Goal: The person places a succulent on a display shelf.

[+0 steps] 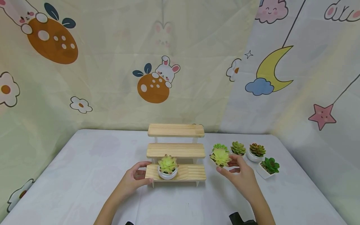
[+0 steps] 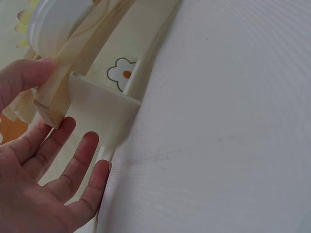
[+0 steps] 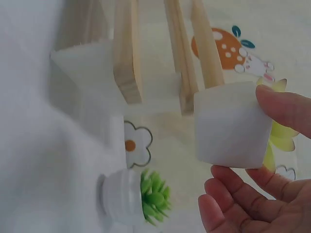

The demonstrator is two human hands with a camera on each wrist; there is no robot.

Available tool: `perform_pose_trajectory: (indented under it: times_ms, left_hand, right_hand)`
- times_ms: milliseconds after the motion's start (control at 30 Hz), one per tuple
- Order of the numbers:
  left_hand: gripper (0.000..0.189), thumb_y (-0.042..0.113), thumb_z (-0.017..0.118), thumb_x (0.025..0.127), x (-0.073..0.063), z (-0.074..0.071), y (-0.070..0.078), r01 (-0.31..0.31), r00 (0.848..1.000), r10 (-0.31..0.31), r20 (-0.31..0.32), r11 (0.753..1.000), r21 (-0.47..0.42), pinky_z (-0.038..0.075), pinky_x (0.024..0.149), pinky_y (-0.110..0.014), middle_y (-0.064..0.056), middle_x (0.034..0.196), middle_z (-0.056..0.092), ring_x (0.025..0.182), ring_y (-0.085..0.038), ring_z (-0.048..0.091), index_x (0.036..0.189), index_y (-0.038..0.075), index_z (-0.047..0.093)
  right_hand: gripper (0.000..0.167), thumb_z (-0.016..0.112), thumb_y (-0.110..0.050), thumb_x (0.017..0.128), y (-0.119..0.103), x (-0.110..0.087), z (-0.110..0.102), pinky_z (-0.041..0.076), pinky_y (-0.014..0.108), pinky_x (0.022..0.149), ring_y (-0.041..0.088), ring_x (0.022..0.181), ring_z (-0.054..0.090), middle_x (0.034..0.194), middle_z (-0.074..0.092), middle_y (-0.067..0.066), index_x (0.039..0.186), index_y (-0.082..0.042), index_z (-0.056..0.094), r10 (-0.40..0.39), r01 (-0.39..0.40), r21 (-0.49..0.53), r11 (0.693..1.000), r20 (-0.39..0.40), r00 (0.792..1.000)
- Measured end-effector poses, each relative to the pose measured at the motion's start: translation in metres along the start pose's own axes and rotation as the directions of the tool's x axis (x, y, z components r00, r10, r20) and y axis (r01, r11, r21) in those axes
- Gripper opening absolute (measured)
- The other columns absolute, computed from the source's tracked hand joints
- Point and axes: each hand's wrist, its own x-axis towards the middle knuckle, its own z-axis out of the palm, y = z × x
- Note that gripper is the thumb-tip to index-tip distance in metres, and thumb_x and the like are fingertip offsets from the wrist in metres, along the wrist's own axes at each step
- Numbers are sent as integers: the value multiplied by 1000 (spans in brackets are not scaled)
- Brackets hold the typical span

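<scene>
My left hand [image 1: 134, 177] grips the left end of the bottom board of a three-tier wooden shelf stand [image 1: 175, 151]. In the left wrist view the thumb lies on top of the board end [image 2: 60, 97] and fingertips touch it from below. A yellow-green succulent in a round white pot [image 1: 167, 168] stands on that bottom board, left of its middle. My right hand [image 1: 240, 172] holds a second yellow-green succulent [image 1: 220, 157] just right of the stand. Its square white pot [image 3: 233, 126] is pinched between thumb and fingers, raised off the table in the right wrist view.
Right of the stand, a bright green succulent [image 1: 220, 147] is partly hidden behind the held one. Farther right are an olive-green succulent [image 1: 238, 148], a reddish one in a round pot [image 1: 256, 151] and a dark green one in a square pot [image 1: 268, 167]. A patterned cloth [image 1: 112, 78] hangs behind the table.
</scene>
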Motion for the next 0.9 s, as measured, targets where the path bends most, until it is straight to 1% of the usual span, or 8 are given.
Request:
perform_pose_trajectory:
  times_ms: [100, 200, 367, 467, 600, 700, 800, 900]
  left_hand:
    - [60, 16, 76, 75, 0, 0, 0, -2, 1000, 2, 2, 1000, -1, 48, 75, -30, -16, 107, 61, 94, -20, 60, 129, 12, 49]
    - [60, 16, 76, 75, 0, 0, -1, -4, 1000, 4, 5, 1000, -3, 48, 75, -30, -16, 107, 61, 94, -20, 60, 129, 12, 49]
    - [60, 16, 75, 75, 0, -1, -1, -10, 1000, 10, 13, 1000, -7, 49, 75, -30, -16, 107, 61, 95, -21, 60, 129, 12, 49]
    - [60, 16, 75, 75, 0, 0, 0, -12, 1000, 12, 14, 1000, -6, 49, 75, -30, -16, 107, 61, 94, -21, 60, 129, 11, 49]
    - [60, 16, 76, 75, 0, 0, 1, -13, 1000, 13, 10, 1000, -3, 49, 75, -30, -16, 108, 61, 94, -21, 59, 128, 11, 49]
    - [60, 16, 75, 75, 0, 0, 1, -13, 1000, 13, 13, 1000, -8, 49, 75, -30, -17, 108, 61, 95, -21, 60, 128, 11, 49]
    - [60, 16, 75, 75, 0, 0, 1, -13, 1000, 13, 15, 1000, -9, 49, 75, -30, -16, 109, 61, 95, -21, 60, 129, 11, 49]
    - [60, 16, 75, 75, 0, -1, 1, -12, 1000, 13, 17, 1000, -11, 49, 75, -29, -16, 109, 61, 96, -21, 59, 129, 11, 49]
  right_hand:
    - [66, 75, -38, 76, -6, -2, 9, 47, 25, 78, 23, 99, 56, 112, 58, 11, 126, -7, 47, -21, 21, 24, 1000, 17, 1000]
    - [63, 77, -35, 75, -11, -4, 20, 48, 27, 79, 21, 97, 56, 107, 60, 9, 124, -7, 49, -61, 60, 52, 997, 19, 998]
    - [59, 79, -29, 73, -16, -8, 39, 48, 29, 79, 16, 94, 56, 101, 62, 4, 121, -7, 53, -131, 131, 96, 987, -6, 991]
    - [56, 80, -26, 72, -20, -9, 49, 49, 31, 78, 17, 92, 56, 98, 62, 3, 119, -8, 54, -159, 160, 119, 980, -15, 987]
    - [55, 80, -24, 71, -23, -10, 61, 49, 31, 77, 16, 91, 56, 96, 62, 2, 118, -7, 55, -206, 208, 124, 970, -28, 978]
    - [55, 81, -23, 70, -25, -10, 68, 48, 28, 75, 14, 90, 55, 95, 62, 1, 117, -9, 56, -211, 212, 130, 969, -24, 977]
    - [55, 82, -23, 69, -26, -10, 73, 47, 25, 74, 13, 90, 55, 95, 61, 0, 116, -10, 57, -189, 188, 131, 973, -6, 982]
    - [54, 82, -22, 68, -27, -11, 76, 48, 25, 74, 14, 90, 56, 96, 62, 1, 115, -10, 57, -186, 185, 118, 976, 3, 982]
